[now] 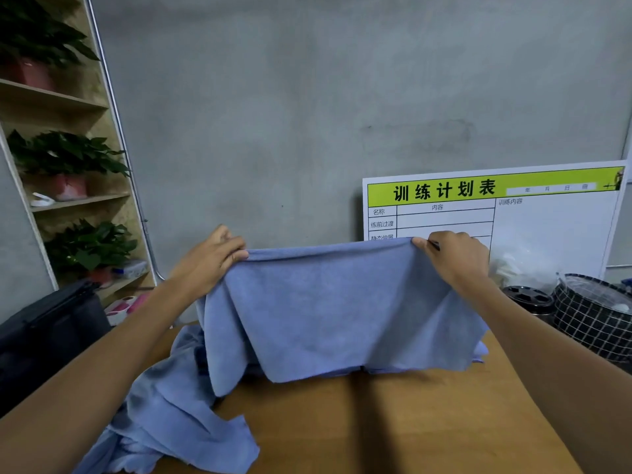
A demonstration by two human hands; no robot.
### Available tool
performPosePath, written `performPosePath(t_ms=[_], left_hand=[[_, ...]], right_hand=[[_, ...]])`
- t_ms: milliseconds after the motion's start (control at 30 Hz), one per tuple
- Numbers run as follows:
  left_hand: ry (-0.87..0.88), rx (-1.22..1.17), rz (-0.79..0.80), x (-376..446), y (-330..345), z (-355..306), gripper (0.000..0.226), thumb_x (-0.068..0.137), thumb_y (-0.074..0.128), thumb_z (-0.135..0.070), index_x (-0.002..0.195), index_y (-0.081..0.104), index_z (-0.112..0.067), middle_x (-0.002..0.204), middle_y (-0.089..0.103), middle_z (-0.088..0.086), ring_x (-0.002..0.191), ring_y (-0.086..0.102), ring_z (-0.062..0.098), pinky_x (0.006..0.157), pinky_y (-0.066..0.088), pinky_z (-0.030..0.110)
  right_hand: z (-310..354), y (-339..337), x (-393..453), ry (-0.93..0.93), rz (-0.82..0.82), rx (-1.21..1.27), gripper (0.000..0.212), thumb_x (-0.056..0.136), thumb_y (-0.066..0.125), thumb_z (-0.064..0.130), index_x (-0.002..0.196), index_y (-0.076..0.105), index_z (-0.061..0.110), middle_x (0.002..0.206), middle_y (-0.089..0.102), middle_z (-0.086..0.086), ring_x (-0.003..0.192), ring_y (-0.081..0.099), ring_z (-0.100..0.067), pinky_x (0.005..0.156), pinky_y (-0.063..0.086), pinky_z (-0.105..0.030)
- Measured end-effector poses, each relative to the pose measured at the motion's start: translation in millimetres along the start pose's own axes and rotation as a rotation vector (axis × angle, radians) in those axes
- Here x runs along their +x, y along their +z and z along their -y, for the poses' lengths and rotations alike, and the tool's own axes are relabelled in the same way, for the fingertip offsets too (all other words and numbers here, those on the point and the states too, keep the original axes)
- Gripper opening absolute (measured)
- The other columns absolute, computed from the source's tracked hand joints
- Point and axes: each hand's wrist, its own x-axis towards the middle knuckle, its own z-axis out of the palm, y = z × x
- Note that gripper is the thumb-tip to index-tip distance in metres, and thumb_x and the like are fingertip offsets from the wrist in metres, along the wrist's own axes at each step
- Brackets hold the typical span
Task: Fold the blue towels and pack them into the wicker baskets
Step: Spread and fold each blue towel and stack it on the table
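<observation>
Evidently soft, light and limp: blue towel held up above wooden table in head view, top edge pinched at one corner by left hand and at the other by right hand, body sagging between. Judged easy to lift but prone to slump; best held at corners. More blue towels heaped on table below left; no wicker baskets seen.

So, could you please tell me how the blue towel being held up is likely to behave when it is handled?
Probably floppy: the blue towel sags between the left hand and the right hand, which pinch its top edge. It looks light, since the fingers alone hold it. Its fuzzy surface suggests little slipping, though that is a guess.
</observation>
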Motion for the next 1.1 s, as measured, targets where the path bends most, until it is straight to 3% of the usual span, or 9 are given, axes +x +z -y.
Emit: performPosePath(t_ms=[167,267,367,467,700,833,967,1100], left_hand=[[0.065,0.074,-0.125,0.8,-5.1,-2.4,0.032,0.102,0.033,-0.055,0.092,0.040,-0.025,0.089,0.051,0.006,0.079,0.058,0.034,0.067,0.047,0.042],[0.020,0.174,-0.171,-2.5,-15.2,-10.7,0.028,0.102,0.043,-0.050,0.091,0.032,-0.027,0.087,0.064,0.012,0.079,0.066,0.037,0.061,0.042,0.039],[0.005,0.268,-0.221,-11.1,-30.6,-16.0,0.042,0.095,0.037,-0.067,0.086,0.036,-0.026,0.068,0.064,0.009,0.064,0.065,0.036,0.054,0.037,0.035],[0.048,0.296,-0.234,-24.5,-49.0,-20.6,0.051,0.090,0.028,-0.071,0.077,0.041,-0.023,0.058,0.058,0.006,0.057,0.060,0.034,0.051,0.039,0.033],[0.119,0.252,-0.261,-52.3,-85.2,-48.3,0.059,0.087,0.031,-0.073,0.065,0.045,-0.020,0.060,0.060,0.005,0.062,0.060,0.033,0.054,0.033,0.032],[0.117,0.225,-0.209,-49.4,-99.7,-63.7,0.069,0.083,0.026,-0.079,0.066,0.047,-0.015,0.065,0.061,0.006,0.067,0.058,0.032,0.056,0.037,0.035],[0.063,0.311,-0.169,-39.5,-57.9,-61.5,0.073,0.080,0.018,-0.082,0.076,0.051,-0.018,0.080,0.069,0.006,0.084,0.065,0.032,0.061,0.036,0.034],[-0.011,0.283,0.010,-56.9,66.3,-49.1,0.071,0.079,0.016,-0.083,0.083,0.054,-0.023,0.090,0.071,0.003,0.093,0.066,0.029,0.070,0.043,0.035]], right_hand=[[-1.5,-0.6,3.8,-0.008,-0.010,-0.024,0.062,0.098,0.039,0.063,0.062,0.048,0.013,0.059,0.047,-0.002,0.064,0.048,-0.032,0.057,0.035,-0.032],[-2.7,-9.9,1.3,0.000,-0.031,-0.010,0.065,0.096,0.040,0.066,0.060,0.046,0.012,0.059,0.048,-0.003,0.063,0.048,-0.032,0.058,0.037,-0.032],[-4.9,-26.4,-2.8,0.003,-0.080,0.021,0.065,0.094,0.043,0.067,0.059,0.046,0.012,0.056,0.048,-0.003,0.062,0.049,-0.032,0.057,0.035,-0.031],[-13.3,-46.8,-11.0,-0.005,-0.126,0.058,0.068,0.091,0.044,0.070,0.057,0.047,0.012,0.055,0.050,-0.004,0.062,0.052,-0.034,0.056,0.033,-0.030],[-39.1,-94.8,-36.6,-0.024,-0.205,0.099,0.072,0.083,0.050,0.076,0.055,0.044,0.010,0.054,0.052,-0.005,0.061,0.052,-0.033,0.057,0.033,-0.031],[-51.6,-121.4,-29.6,-0.047,-0.182,0.057,0.076,0.079,0.053,0.079,0.058,0.047,0.007,0.056,0.053,-0.007,0.063,0.053,-0.033,0.058,0.039,-0.031],[-64.4,-96.8,-14.9,-0.058,-0.046,-0.080,0.075,0.072,0.046,0.088,0.057,0.052,0.014,0.064,0.057,-0.007,0.074,0.060,-0.035,0.068,0.045,-0.034],[-96.2,4.4,-24.1,-0.052,0.145,-0.166,0.081,0.062,0.029,0.099,0.063,0.058,0.024,0.083,0.069,-0.008,0.087,0.066,-0.032,0.076,0.051,-0.034]])
